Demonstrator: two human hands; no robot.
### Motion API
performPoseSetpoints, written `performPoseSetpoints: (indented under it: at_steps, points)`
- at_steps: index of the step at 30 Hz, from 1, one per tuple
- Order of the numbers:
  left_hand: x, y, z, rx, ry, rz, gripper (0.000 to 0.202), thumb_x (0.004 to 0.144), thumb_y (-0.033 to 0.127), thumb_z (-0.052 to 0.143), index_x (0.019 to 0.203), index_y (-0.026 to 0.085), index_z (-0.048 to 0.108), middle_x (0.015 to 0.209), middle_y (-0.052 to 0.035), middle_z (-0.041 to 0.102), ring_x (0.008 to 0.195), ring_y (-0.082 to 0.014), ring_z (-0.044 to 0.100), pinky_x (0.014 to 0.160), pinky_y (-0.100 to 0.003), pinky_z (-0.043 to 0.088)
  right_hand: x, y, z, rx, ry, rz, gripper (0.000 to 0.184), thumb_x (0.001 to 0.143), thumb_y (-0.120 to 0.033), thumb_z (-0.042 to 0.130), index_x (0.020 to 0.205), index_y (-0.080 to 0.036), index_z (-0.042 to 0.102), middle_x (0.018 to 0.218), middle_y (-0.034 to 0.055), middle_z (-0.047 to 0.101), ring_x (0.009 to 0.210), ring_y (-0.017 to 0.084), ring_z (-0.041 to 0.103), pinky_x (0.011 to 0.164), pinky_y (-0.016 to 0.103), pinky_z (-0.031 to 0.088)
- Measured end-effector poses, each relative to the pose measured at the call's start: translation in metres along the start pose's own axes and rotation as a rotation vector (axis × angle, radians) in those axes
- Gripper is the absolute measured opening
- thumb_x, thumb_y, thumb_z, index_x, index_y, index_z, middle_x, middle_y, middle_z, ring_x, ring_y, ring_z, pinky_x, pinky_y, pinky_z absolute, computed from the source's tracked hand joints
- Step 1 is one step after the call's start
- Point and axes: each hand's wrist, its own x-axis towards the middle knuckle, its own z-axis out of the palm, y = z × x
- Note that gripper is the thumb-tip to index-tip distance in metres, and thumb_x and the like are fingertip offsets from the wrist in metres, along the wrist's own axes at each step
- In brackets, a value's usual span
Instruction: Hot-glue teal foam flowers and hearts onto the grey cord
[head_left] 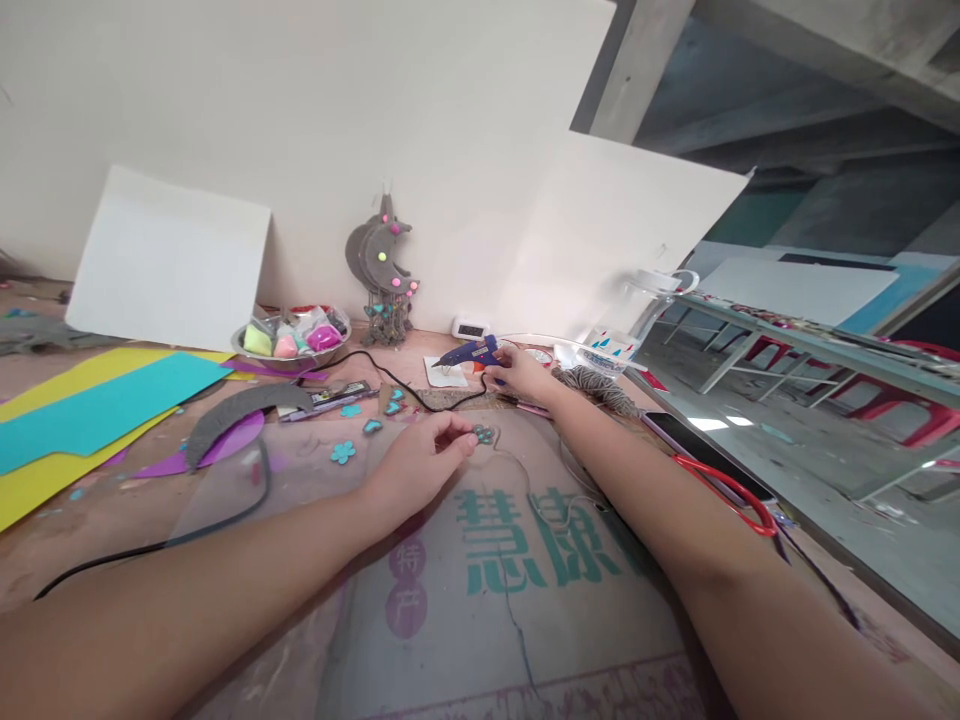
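Observation:
My right hand (519, 374) is closed around the handle of a blue hot glue gun (471, 352), whose nozzle points left above a small white paper (444, 372). In front of it, my left hand (426, 458) pinches the edge of a small grey-and-teal flower piece (484, 434). A pale string (517, 462) runs from near that piece across the printed plastic sheet (420, 660). Left of my hand lie a teal flower cutout (343, 453) and a teal heart piece (373, 427).
A bowl of coloured clay packs (291, 340) stands at the back left, beside a hanging grey moon decoration (381, 260). Coloured sheets (112, 405) and a grey crescent (240, 412) lie left. Grey yarn (600, 388), a phone (705, 455), red-handled scissors (731, 492) and a clear jug (645, 305) are right.

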Motion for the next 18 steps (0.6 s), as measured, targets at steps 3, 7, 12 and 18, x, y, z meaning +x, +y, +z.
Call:
performPoseSetpoints:
  at_steps: [3, 7, 12, 18]
  points:
    - [-0.0005, 0.0017, -0.0003, 0.013, 0.007, -0.013, 0.015, 0.081, 0.028, 0.049, 0.085, 0.017, 0.058, 0.073, 0.0013, 0.06, 0.068, -0.0131, 0.054, 0.064, -0.024, 0.039, 0.0003, -0.0001, 0.0005, 0.012, -0.008, -0.003, 0.028, 0.07, -0.025, 0.069, 0.094, -0.015, 0.059, 0.093, 0.008, 0.07, 0.086, 0.021, 0.064, 0.079, 0.03, 0.048]
    - [-0.0009, 0.0035, -0.0009, 0.013, 0.005, -0.021, 0.015, 0.081, 0.028, 0.049, 0.085, 0.017, 0.058, 0.073, 0.001, 0.061, 0.068, -0.0132, 0.054, 0.064, -0.024, 0.039, -0.0002, -0.0005, 0.0001, 0.019, -0.015, -0.005, 0.028, 0.069, -0.025, 0.07, 0.094, -0.015, 0.06, 0.089, 0.0065, 0.071, 0.084, 0.02, 0.065, 0.078, 0.029, 0.049]
    - [-0.0009, 0.0033, -0.0006, 0.008, 0.004, -0.018, 0.016, 0.081, 0.029, 0.049, 0.085, 0.017, 0.058, 0.072, 0.0009, 0.061, 0.067, -0.0137, 0.055, 0.063, -0.024, 0.04, -0.0004, -0.0016, -0.002, 0.002, -0.018, -0.01, 0.028, 0.071, -0.026, 0.069, 0.095, -0.015, 0.06, 0.089, 0.0065, 0.07, 0.083, 0.02, 0.065, 0.079, 0.031, 0.049]
    - [-0.0012, 0.0006, 0.0003, -0.01, 0.005, 0.009, 0.017, 0.08, 0.03, 0.048, 0.084, 0.017, 0.059, 0.073, 0.0007, 0.062, 0.068, -0.014, 0.055, 0.063, -0.025, 0.041, -0.0051, -0.008, -0.0056, -0.059, -0.039, -0.019, 0.032, 0.075, -0.03, 0.066, 0.101, -0.013, 0.061, 0.095, 0.0101, 0.07, 0.087, 0.023, 0.065, 0.081, 0.033, 0.048]
